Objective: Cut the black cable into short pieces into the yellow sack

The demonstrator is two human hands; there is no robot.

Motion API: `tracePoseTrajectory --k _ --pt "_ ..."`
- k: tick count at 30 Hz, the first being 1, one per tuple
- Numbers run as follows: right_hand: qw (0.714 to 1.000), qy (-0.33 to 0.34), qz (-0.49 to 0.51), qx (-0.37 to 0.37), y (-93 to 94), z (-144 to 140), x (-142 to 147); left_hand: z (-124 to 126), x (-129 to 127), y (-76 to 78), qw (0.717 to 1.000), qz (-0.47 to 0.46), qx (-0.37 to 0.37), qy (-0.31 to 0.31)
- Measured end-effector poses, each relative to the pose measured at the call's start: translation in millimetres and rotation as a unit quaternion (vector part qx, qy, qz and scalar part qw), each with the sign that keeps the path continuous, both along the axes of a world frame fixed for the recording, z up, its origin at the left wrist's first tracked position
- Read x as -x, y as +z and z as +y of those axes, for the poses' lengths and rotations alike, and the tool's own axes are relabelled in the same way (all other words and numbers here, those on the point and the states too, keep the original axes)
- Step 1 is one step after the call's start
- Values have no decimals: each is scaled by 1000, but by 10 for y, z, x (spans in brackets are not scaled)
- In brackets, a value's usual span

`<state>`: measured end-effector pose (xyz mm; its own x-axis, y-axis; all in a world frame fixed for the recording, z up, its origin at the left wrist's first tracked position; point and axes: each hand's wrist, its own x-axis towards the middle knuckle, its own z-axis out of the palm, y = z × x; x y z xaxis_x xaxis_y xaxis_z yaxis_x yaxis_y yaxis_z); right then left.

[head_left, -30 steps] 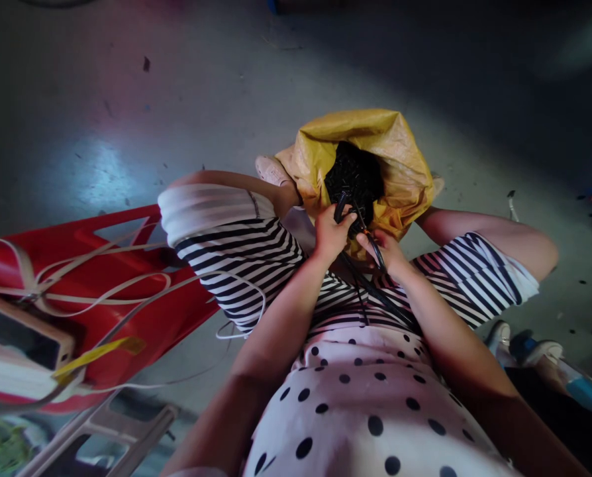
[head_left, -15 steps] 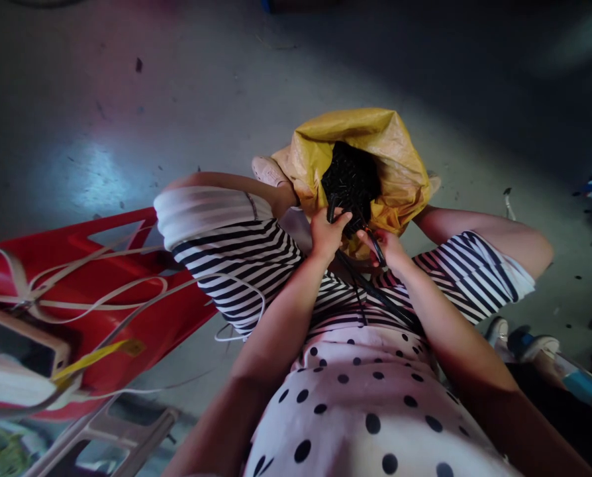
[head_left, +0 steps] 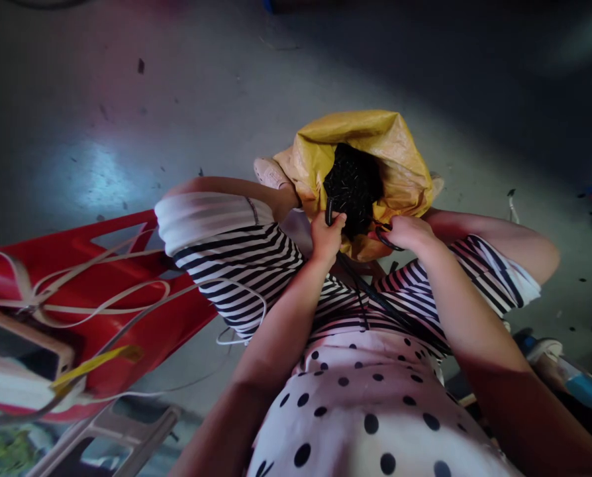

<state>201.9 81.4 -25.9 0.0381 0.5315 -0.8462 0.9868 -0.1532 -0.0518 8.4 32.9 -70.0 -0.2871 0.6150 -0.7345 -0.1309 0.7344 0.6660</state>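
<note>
A yellow sack (head_left: 398,156) stands open on the floor between my knees, full of small black pieces (head_left: 353,179). My left hand (head_left: 327,236) grips a black corrugated tube (head_left: 330,211) at the sack's near rim. My right hand (head_left: 406,232) is closed on a black cable (head_left: 386,240) just right of it, beside the sack. More black cable (head_left: 375,297) runs from the hands down across my striped shorts toward my body.
A red plastic stool (head_left: 112,291) with white straps (head_left: 102,298) draped over it lies at the left. A grey stool frame (head_left: 127,427) sits at the bottom left. Concrete floor stretches beyond the sack. Another person's shoes (head_left: 549,348) show at the right edge.
My right hand has moved right and up, away from the left hand, drawing the black cable with it. The left hand stays on the corrugated tube at the sack's rim.
</note>
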Motion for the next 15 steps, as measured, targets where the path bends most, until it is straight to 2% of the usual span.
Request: tracePoseTrajectory --k 3,9,12,15 --pt "999 21 -46 18 62 -65 -29 6 -2 8 1000 -5 1 2" --pt "999 19 -28 -16 196 -271 -64 -29 23 -45 1000 -11 -6 1" --pt "999 -3 -34 -3 183 -261 -30 -58 40 -62 1000 -10 3 -1" --pt "999 -16 -36 0 88 -189 24 -75 67 -56 1000 -11 13 -1"
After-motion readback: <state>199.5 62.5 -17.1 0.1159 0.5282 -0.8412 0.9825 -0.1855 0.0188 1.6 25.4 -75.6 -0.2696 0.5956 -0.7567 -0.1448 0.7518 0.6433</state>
